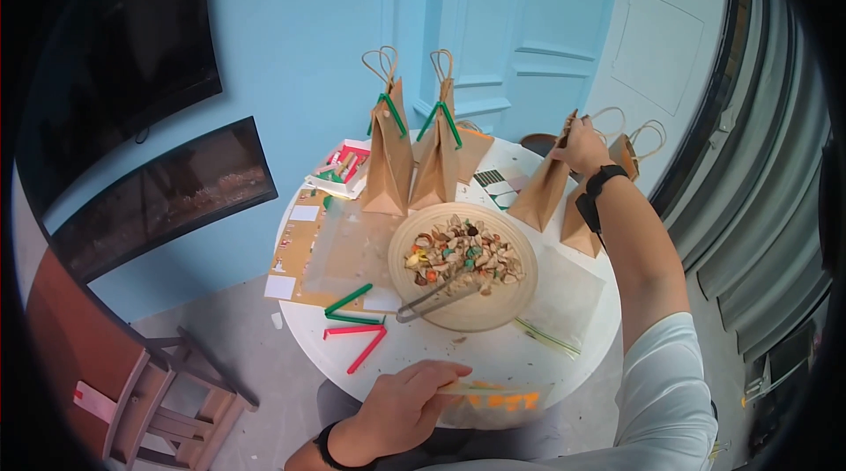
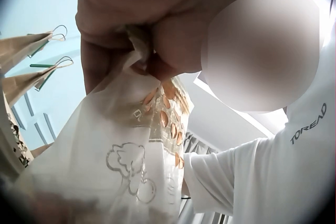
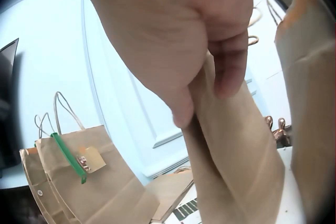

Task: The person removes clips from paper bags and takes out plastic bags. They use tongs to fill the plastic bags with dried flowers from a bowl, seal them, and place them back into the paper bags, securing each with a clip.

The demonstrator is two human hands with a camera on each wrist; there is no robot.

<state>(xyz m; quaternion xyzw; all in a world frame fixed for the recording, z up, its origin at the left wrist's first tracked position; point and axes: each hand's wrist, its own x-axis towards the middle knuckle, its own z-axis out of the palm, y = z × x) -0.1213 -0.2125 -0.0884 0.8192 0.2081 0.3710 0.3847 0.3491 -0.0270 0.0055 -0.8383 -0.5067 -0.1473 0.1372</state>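
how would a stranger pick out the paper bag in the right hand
On the round white table, find the shallow bowl. Beyond its right side stands the brown paper bag, left of the rightmost bag. The right hand pinches its top, and it lacks the green clips seen on the bags farther left.

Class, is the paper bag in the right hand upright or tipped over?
Upright: in the head view, the paper bag stands base-down on the table, its top gripped by the right hand.
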